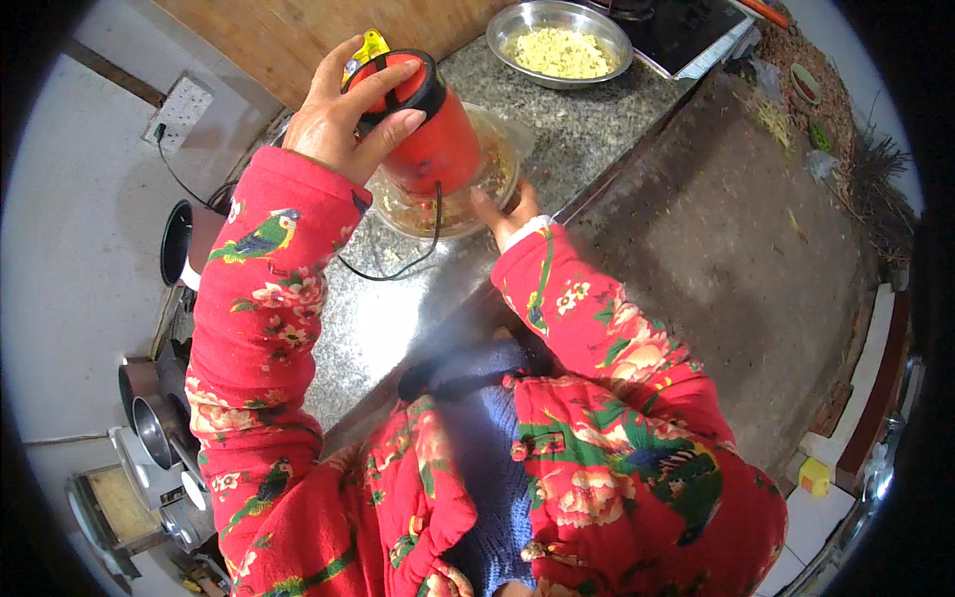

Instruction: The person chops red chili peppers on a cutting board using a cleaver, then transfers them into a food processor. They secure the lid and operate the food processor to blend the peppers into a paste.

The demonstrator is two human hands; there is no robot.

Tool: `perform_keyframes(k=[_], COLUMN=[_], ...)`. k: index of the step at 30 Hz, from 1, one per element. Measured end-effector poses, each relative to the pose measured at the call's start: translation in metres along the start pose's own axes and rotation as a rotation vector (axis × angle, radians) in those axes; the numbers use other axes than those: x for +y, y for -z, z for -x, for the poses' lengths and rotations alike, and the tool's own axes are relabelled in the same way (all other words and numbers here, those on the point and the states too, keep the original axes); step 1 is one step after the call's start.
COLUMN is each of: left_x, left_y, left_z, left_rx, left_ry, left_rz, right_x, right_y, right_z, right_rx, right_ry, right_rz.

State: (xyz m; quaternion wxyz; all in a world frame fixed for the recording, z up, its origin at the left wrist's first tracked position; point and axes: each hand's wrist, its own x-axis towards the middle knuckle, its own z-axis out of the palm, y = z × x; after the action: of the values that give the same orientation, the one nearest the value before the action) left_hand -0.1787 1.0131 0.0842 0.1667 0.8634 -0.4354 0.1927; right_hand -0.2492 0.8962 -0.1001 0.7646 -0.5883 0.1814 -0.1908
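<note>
My left hand (332, 119) lies over the black-rimmed top of a red motor unit (445, 142), its fingers and thumb spread across the top and gripping it. The unit sits on the clear bowl (507, 149) of an electric food chopper. Inside the bowl are chopped bits with red and pale pieces, seen through the wall and partly hidden by the motor. My right hand (515, 215) holds the near right side of that bowl low down, with some fingers hidden behind it. A black power cord (406, 272) hangs from the motor onto the speckled stone counter (477, 74).
A steel bowl (552, 83) of crumbled pale-yellow food stands at the back, beside a black glass cooktop (671, 33). Behind the chopper are a wooden board (246, 45) and a yellow packet (375, 45). Pots (153, 433) stand at left. The counter edge drops to the floor (716, 261).
</note>
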Motion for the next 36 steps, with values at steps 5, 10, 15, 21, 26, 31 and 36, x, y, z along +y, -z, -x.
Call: perform_keyframes(k=[5,10,15,21,26,31,36], left_x=[0.0,-0.001,-0.001,0.0,-0.001,0.0,0.001], left_y=[0.001,0.002,0.002,0.001,0.001,0.002,0.004], left_z=[0.001,0.001,0.001,0.003,0.002,0.003,0.003], left_rx=[0.011,0.046,0.052,0.04,0.051,0.034,0.021], left_ry=[-0.008,-0.031,-0.034,0.014,-0.007,0.02,0.007], left_rz=[-0.023,-0.015,-0.011,0.018,0.011,0.019,-0.003], right_x=[-0.007,-0.008,-0.006,-0.014,-0.03,-0.031,-0.017], right_y=[0.001,0.003,0.002,0.0,0.004,0.001,-0.003], right_z=[-0.002,-0.003,-0.003,-0.002,0.005,0.006,0.001], right_rx=[-0.06,-0.069,-0.061,-0.088,-0.075,-0.054,-0.012], right_ry=[0.008,-0.034,-0.014,-0.022,-0.06,-0.084,-0.073], right_rz=[-0.024,0.037,0.049,-0.061,0.167,0.13,0.141])
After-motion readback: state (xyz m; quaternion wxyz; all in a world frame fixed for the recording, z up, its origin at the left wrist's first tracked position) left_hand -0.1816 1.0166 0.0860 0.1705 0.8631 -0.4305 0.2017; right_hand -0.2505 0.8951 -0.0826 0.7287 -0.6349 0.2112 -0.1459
